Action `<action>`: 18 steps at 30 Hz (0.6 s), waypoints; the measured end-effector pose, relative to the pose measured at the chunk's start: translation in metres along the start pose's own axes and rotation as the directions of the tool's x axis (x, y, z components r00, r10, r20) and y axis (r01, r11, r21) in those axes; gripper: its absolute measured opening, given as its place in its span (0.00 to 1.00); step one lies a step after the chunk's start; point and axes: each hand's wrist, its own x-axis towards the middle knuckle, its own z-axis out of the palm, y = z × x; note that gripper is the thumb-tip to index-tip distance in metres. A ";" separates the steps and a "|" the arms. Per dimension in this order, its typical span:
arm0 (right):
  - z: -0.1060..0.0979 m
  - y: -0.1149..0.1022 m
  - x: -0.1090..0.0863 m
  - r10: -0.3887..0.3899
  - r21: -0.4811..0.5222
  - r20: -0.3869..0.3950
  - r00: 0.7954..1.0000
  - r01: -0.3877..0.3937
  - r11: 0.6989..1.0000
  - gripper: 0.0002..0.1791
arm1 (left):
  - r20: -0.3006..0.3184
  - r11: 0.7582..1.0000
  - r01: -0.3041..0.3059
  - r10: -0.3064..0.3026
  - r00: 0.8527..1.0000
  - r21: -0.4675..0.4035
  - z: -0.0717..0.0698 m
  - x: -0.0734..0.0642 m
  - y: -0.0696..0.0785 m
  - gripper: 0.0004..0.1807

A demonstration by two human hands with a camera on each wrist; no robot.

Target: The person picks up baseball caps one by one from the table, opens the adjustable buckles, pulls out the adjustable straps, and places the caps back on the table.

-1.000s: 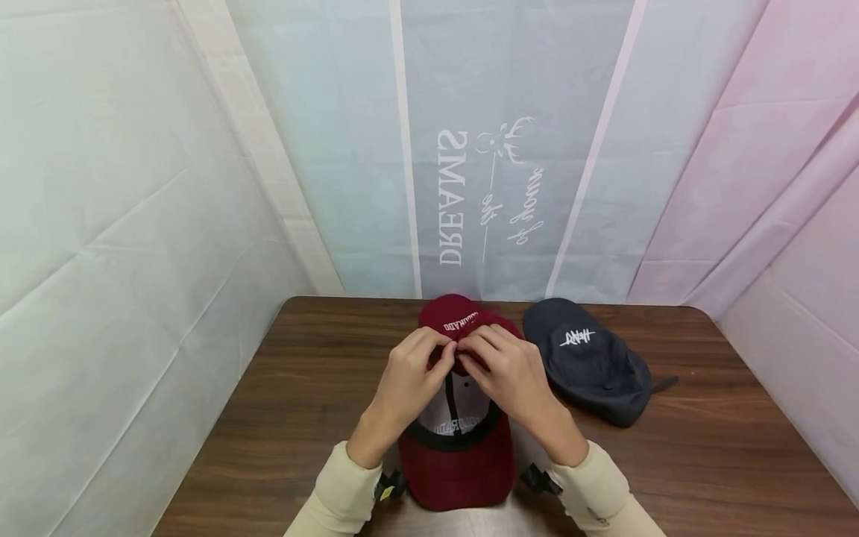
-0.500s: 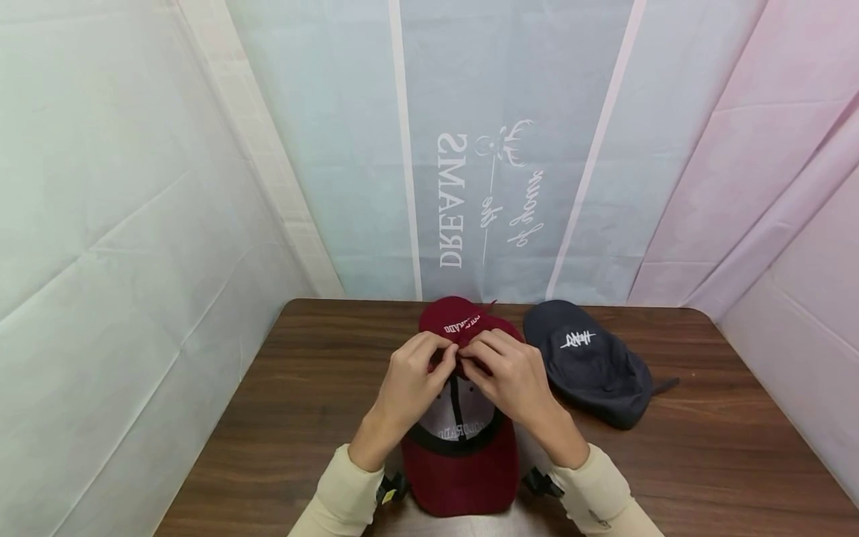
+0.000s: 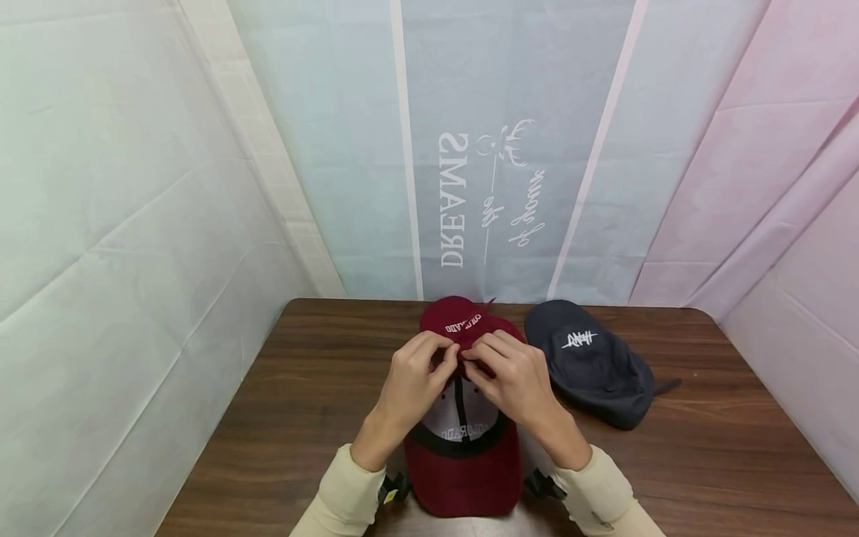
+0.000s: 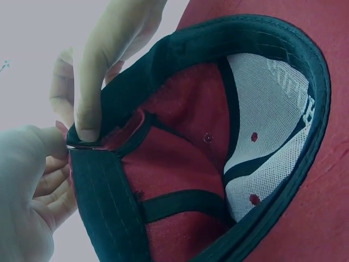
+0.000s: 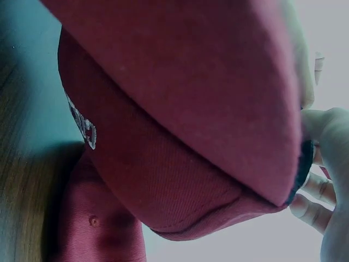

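Observation:
A dark red baseball cap (image 3: 463, 481) is tipped with its inside showing and its brim toward me. Its lining has pale mesh (image 4: 262, 103) and a dark sweatband (image 4: 109, 213). At the cap's back edge, my left hand (image 3: 411, 380) pinches one side of the back strap (image 4: 87, 146) between thumb and fingers. My right hand (image 3: 513, 373) pinches the other side, fingertips right against the left ones. In the right wrist view, red cloth hides much of the left hand (image 5: 302, 60), while the right hand (image 5: 332, 158) grips the dark edge.
A second red cap (image 3: 446, 309), with white lettering, lies behind the held one at the table's far edge. To the right rests a navy cap (image 3: 597, 365) with a white logo and a strap end sticking out. The wooden table (image 3: 302, 403) has fabric drapes (image 3: 349, 149) around it.
The held cap has shifted slightly to the right and toward me. Both hands keep their pinch at its back edge, with small fingertip movements. The other caps stay put.

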 end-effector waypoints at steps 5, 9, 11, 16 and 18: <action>0.000 0.001 0.000 -0.005 0.007 -0.019 1.000 0.005 1.000 0.07 | -0.026 1.000 0.010 -0.010 1.000 -0.007 -0.001 0.002 -0.001 0.03; 0.000 0.002 0.001 -0.004 0.018 -0.024 1.000 0.005 1.000 0.06 | -0.009 1.000 0.019 -0.019 1.000 -0.024 -0.002 0.002 -0.002 0.02; 0.000 0.002 0.001 -0.003 0.021 -0.024 1.000 0.004 1.000 0.06 | 0.006 0.999 0.025 -0.025 1.000 -0.033 -0.002 0.001 -0.003 0.02; 0.001 0.003 0.000 0.001 0.019 -0.027 1.000 0.000 1.000 0.06 | 0.043 0.998 0.024 -0.022 0.999 -0.050 -0.005 0.000 -0.005 0.04; 0.000 0.004 0.000 0.004 0.021 -0.030 1.000 -0.004 1.000 0.06 | 0.062 0.999 0.013 -0.011 0.998 -0.040 -0.006 -0.001 -0.005 0.06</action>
